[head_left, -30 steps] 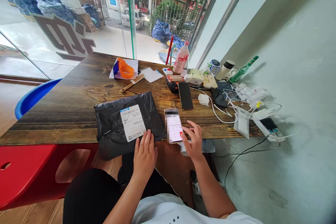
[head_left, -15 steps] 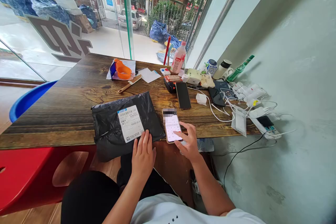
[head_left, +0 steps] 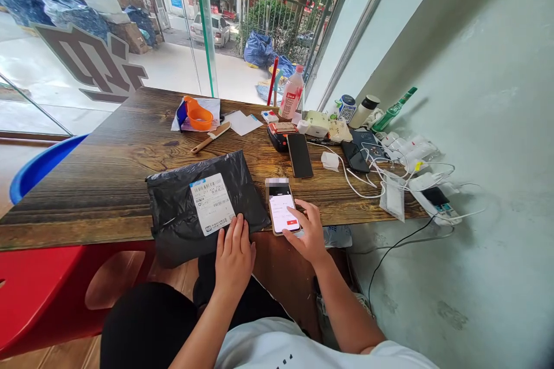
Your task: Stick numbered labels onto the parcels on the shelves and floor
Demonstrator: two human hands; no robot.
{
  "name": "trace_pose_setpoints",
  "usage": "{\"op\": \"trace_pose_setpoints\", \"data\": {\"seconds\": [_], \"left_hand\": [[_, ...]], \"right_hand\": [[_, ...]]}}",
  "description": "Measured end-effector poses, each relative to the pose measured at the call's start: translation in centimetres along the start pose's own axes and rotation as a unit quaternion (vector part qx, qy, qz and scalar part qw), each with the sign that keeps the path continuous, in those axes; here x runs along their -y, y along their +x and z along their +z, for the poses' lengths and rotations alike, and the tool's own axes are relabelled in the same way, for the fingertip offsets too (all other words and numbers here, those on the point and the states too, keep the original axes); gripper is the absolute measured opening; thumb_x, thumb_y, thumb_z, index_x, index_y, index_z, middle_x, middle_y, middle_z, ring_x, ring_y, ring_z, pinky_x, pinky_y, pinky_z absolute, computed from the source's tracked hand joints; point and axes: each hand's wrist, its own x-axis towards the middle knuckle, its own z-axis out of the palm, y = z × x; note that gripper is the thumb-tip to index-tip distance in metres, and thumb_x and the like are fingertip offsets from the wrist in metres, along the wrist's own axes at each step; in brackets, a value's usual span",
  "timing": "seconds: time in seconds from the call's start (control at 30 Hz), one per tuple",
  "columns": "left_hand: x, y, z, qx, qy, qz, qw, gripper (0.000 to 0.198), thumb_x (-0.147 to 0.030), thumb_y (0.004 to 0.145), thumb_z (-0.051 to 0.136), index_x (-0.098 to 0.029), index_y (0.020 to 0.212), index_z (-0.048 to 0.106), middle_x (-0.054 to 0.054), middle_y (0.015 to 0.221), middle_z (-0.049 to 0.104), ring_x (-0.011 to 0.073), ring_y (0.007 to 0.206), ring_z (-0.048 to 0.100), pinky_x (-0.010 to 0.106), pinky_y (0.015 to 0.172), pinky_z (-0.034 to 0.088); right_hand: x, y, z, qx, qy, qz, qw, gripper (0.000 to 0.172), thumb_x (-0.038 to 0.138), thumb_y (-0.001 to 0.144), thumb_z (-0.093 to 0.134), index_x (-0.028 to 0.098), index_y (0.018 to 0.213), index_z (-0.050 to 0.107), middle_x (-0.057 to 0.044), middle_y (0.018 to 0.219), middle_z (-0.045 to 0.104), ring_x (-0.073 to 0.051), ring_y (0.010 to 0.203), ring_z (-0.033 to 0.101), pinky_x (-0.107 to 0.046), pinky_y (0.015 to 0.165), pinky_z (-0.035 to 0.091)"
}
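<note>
Fingers of the left hand (head_left: pixel 234 256) lie flat and close together on the near right part of a black parcel (head_left: pixel 177 216), gripping nothing. Their tips reach the lower corner of the white label (head_left: pixel 212 203), which spreads away beyond them; the parcel itself rests on the wooden table (head_left: pixel 116 155), its near edge overhanging toward the lap.

Right-hand fingers are loosely spread and hold nothing. The right hand (head_left: pixel 308 236) comes in from the right side of a lit phone (head_left: pixel 283 211), which lies on the table between the two sets of fingers, just beside the parcel. One fingertip is over the screen and the thumb is near its lower edge; from this high angle I can't say for certain whether either touches the glass.

What has changed is the screen: a grid of keys half a second ago, now a pale panel with a red button between forefinger and thumb, below a darker band. My reading is that the entry on the phone has reached another page, while the left hand keeps its place on the parcel. Beyond the right fingers lie a dark phone (head_left: pixel 299 155) and a crumpled tissue (head_left: pixel 330 161).
</note>
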Motion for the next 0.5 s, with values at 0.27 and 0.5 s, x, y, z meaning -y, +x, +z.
{"op": "trace_pose_setpoints", "data": {"seconds": [0.27, 0.5], "left_hand": [[-0.18, 0.12, -0.09, 0.005, 0.006, -0.001, 1.000, 0.050, -0.024, 0.093, 0.057, -0.001, 0.137, 0.051, 0.017, 0.150, 0.047, 0.0310, 0.137, 0.046, 0.049, 0.117, 0.030], [-0.20, 0.00, -0.02, 0.013, -0.001, -0.006, 1.000, 0.051, -0.024, 0.092, 0.058, -0.001, 0.137, 0.051, 0.017, 0.152, 0.045, 0.0306, 0.139, 0.044, 0.049, 0.119, 0.028]], "right_hand": [[0.57, 0.21, -0.17, 0.026, 0.012, -0.012, 1.000, 0.044, 0.049, 0.091, 0.058, 0.029, 0.129, 0.063, -0.008, 0.147, 0.040, -0.031, 0.132, 0.038, -0.053, 0.110, 0.038], [0.62, 0.34, -0.08, 0.038, 0.016, 0.003, 0.999, 0.055, 0.056, 0.090, 0.057, 0.030, 0.138, 0.056, -0.008, 0.151, 0.037, -0.032, 0.133, 0.035, -0.055, 0.111, 0.036]]}}
